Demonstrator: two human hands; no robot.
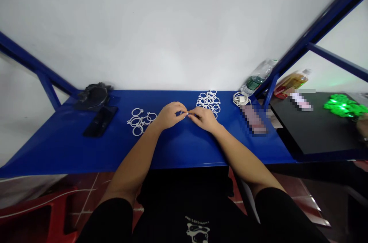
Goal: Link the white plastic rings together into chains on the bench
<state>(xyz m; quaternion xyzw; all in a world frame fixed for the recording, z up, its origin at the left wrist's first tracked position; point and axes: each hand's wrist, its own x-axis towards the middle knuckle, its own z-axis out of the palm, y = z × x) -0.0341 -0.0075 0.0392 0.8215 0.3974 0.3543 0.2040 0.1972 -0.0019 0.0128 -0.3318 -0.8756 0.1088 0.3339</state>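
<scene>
My left hand (171, 115) and my right hand (204, 118) meet above the middle of the blue table (184, 147). Thumb and fingers of both are pinched together on a small white plastic ring (187, 113), which is mostly hidden by the fingertips. Left of my left hand lies a loose group of white rings (138, 131) with small knobs or eyelets on their rims. A denser cluster of similar white rings (215, 109) lies just behind and to the right of my right hand.
At the left are a black plastic bag (94, 95) and a dark flat object (100, 121). On the right stand a water bottle (257, 78), a coiled white cable (240, 99) and a blurred-out flat item (254, 119). A neighbouring black table (304, 132) holds glowing green pieces (343, 105).
</scene>
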